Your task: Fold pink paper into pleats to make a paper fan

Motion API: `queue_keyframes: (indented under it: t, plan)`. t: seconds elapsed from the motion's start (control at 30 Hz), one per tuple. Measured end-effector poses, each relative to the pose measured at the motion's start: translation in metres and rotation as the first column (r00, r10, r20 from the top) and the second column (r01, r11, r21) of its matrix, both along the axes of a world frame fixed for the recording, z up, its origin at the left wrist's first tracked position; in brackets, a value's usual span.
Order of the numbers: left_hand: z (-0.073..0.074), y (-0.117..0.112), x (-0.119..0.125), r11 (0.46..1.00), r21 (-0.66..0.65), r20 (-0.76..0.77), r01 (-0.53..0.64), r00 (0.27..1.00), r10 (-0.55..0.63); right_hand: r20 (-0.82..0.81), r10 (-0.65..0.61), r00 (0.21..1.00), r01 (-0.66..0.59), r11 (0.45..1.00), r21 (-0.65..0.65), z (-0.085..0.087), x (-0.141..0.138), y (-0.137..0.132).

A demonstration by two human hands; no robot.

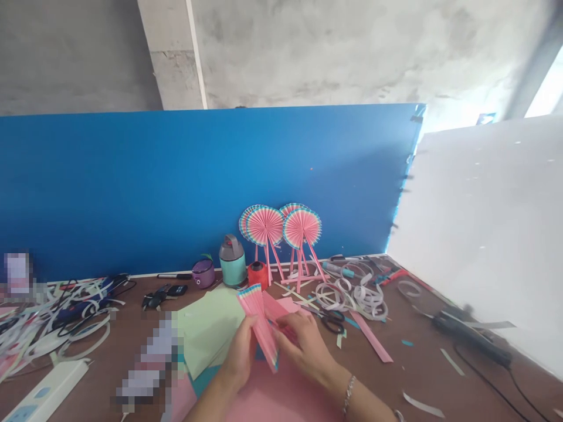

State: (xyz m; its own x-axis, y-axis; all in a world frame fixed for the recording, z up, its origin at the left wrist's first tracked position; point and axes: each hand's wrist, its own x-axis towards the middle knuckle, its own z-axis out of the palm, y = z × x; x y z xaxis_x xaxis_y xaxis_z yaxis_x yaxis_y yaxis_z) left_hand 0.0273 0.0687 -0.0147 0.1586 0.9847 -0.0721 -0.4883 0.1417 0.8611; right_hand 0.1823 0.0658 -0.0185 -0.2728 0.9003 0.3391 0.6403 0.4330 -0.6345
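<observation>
My left hand [240, 354] and my right hand [305, 346] both pinch a folded pink pleated paper fan [259, 319] with coloured edges, held just above the table. Under my hands lie a pink paper sheet [281, 398] and a light green sheet [206, 328]. Several finished round pink paper fans on sticks [281, 228] lean against the blue board [176, 181] behind.
A teal cup [232, 262], a purple pot [203, 273] and a red spool [257, 274] stand by the board. Curled white paper strips [352, 293] and black scissors [332, 321] lie at right, a glue gun [470, 337] further right, a power strip [48, 387] and more strips at left.
</observation>
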Motion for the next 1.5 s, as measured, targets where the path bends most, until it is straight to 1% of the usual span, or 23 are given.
queue_keyframes:
  t: [0.1,0.23,0.37,0.47,0.6,0.7,0.83,0.9,0.97,1.07,1.17,1.3,1.4,1.5]
  plan:
    - [-0.003,-0.002,0.006,0.998,0.057,-0.031,-0.021,0.999,0.023,-0.017,0.05,0.999,-0.051,0.997,-0.054,0.002,-0.003,-0.003]
    - [-0.005,-0.004,0.011,0.994,0.109,-0.067,-0.01,0.998,0.017,-0.053,0.064,0.997,-0.069,0.992,-0.107,0.002,-0.004,-0.004]
    - [-0.006,-0.005,0.011,0.986,0.164,-0.102,0.022,0.995,-0.006,-0.094,0.09,0.992,-0.101,0.988,-0.115,0.002,-0.004,-0.006]
    - [-0.011,-0.004,0.009,0.987,0.152,-0.108,0.044,0.994,-0.027,-0.086,0.12,0.989,-0.128,0.987,-0.1,0.003,-0.004,-0.008]
    - [-0.018,-0.002,0.009,0.992,0.105,-0.129,0.069,0.99,-0.055,-0.046,0.117,0.992,-0.119,0.992,-0.043,-0.002,-0.006,-0.006]
    - [-0.017,0.0,0.012,0.995,0.073,-0.146,0.062,0.988,-0.051,-0.007,0.077,0.997,-0.077,0.997,0.032,-0.007,-0.005,-0.003]
    - [-0.013,0.002,0.015,0.991,0.128,-0.153,0.022,0.988,-0.003,0.017,0.003,1.0,-0.005,0.992,0.124,-0.009,-0.002,0.001]
    - [-0.011,0.003,0.016,0.992,0.123,-0.158,0.038,0.987,-0.018,0.029,-0.032,0.999,0.026,0.982,0.185,-0.009,-0.001,0.001]
    - [-0.011,0.003,0.017,0.994,0.087,-0.168,0.066,0.984,-0.051,0.04,-0.069,0.997,0.058,0.971,0.233,-0.009,0.0,0.001]
    - [-0.01,0.002,0.017,0.993,0.045,-0.183,0.112,0.978,-0.102,0.035,-0.135,0.99,0.121,0.957,0.264,-0.008,0.001,0.002]
    - [-0.008,0.0,0.017,0.99,0.068,-0.16,0.121,0.981,-0.108,0.043,-0.17,0.984,0.152,0.948,0.28,-0.008,0.0,0.002]
    - [-0.008,-0.002,0.018,0.993,0.059,-0.098,0.104,0.99,-0.098,0.123,-0.069,0.99,0.031,0.957,0.288,-0.007,-0.002,0.003]
    - [-0.011,-0.001,0.017,1.0,0.002,-0.069,0.022,0.997,-0.022,0.159,0.018,0.987,-0.061,0.959,0.275,-0.004,-0.003,0.0]
    - [-0.014,0.002,0.013,0.998,-0.042,-0.042,-0.05,0.998,0.048,0.129,0.185,0.974,-0.211,0.947,0.241,0.0,-0.002,-0.003]
